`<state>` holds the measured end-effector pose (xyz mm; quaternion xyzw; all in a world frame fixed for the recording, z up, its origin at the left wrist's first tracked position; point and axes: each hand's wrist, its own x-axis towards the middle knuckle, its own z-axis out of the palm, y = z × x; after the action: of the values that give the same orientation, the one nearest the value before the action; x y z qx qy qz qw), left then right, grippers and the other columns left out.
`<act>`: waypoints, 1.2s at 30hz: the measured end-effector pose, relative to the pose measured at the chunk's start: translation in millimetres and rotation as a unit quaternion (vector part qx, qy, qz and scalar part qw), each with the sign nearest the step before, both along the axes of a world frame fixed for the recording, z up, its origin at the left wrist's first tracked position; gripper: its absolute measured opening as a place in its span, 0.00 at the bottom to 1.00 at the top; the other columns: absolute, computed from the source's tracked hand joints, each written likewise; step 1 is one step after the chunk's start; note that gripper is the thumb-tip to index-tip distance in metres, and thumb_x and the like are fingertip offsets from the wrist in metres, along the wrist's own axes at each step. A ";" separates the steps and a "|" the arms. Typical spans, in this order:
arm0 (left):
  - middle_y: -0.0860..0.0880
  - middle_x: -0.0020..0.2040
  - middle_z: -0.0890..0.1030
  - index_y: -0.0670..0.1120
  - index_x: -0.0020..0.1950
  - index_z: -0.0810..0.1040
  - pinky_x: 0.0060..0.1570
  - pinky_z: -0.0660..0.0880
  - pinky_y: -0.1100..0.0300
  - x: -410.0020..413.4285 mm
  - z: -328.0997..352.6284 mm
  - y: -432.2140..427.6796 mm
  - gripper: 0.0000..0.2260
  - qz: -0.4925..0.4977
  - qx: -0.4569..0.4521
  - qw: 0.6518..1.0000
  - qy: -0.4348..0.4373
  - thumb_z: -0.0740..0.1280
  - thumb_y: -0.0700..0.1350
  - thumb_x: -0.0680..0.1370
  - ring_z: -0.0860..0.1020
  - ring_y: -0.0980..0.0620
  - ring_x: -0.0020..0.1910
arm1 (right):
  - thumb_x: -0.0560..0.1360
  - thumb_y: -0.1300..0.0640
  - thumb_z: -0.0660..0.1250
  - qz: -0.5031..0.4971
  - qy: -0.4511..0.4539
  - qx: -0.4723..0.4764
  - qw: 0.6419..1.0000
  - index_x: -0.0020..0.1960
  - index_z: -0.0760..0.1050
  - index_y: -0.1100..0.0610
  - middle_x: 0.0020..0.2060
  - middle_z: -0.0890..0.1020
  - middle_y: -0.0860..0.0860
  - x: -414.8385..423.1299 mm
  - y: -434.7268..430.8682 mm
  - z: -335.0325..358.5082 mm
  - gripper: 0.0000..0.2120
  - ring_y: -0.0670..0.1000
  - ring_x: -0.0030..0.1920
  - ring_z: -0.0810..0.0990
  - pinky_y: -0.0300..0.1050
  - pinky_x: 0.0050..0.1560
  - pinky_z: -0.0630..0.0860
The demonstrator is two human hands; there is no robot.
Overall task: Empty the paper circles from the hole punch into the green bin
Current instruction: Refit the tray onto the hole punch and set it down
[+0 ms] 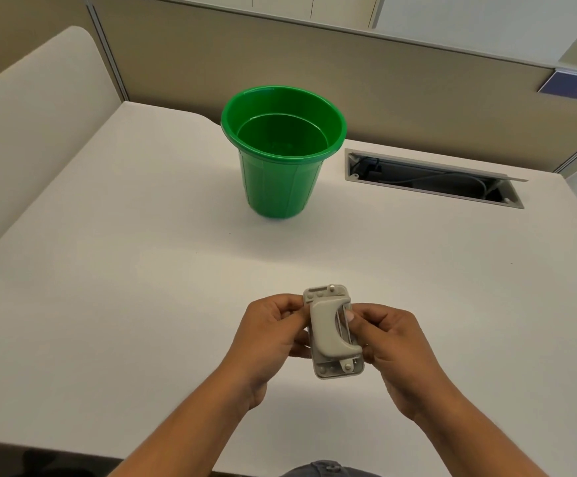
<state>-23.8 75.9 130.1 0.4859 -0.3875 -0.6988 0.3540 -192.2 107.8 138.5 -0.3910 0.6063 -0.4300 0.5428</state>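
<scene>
Plain green bin (282, 166), grey hole punch (332, 333), white desk (142, 270).

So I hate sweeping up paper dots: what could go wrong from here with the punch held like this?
1. Both hands, left and right, hold the hole punch over the bare desk, well short of the green bin. Opening it here would likely scatter circles on the desk.
2. The open cable slot lies right beside the bin, so stray circles could drop in.
</scene>
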 end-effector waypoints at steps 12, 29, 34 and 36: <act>0.51 0.29 0.81 0.45 0.39 0.85 0.32 0.75 0.63 15.5 7.9 -19.7 0.12 -0.087 0.014 0.996 0.008 0.73 0.54 0.70 0.77 0.56 0.28 | 0.71 0.52 0.68 0.112 0.061 -0.008 0.992 0.41 0.85 0.59 0.32 0.82 0.58 -11.8 -7.7 9.1 0.12 0.50 0.35 0.78 0.45 0.38 0.74; 0.49 0.33 0.86 0.47 0.37 0.87 0.32 0.78 0.66 -10.6 -9.5 -13.3 0.10 0.240 0.081 0.967 0.030 0.70 0.46 0.77 0.80 0.57 0.28 | 0.75 0.53 0.68 0.021 -0.206 0.065 0.976 0.60 0.82 0.60 0.59 0.85 0.60 -14.4 -13.1 0.9 0.17 0.56 0.53 0.86 0.43 0.49 0.82; 0.50 0.34 0.87 0.49 0.35 0.87 0.32 0.78 0.66 -18.8 -8.5 -10.5 0.13 0.286 0.085 0.953 0.047 0.69 0.45 0.78 0.83 0.57 0.31 | 0.71 0.63 0.74 0.044 -0.210 0.036 0.976 0.65 0.77 0.57 0.58 0.85 0.60 -18.3 -15.0 2.1 0.23 0.59 0.59 0.84 0.47 0.53 0.82; 0.49 0.35 0.87 0.48 0.35 0.87 0.32 0.79 0.66 -21.5 -7.9 -8.9 0.12 0.289 0.084 0.952 0.047 0.69 0.45 0.78 0.84 0.56 0.32 | 0.71 0.67 0.74 0.038 -0.149 0.022 0.988 0.65 0.76 0.57 0.54 0.86 0.60 -16.2 -15.0 2.5 0.24 0.58 0.56 0.85 0.45 0.52 0.82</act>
<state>-45.3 67.0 122.1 0.5715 -0.1533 -0.6185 0.5170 -208.5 92.8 141.1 -0.3334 0.5124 -0.4492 0.6516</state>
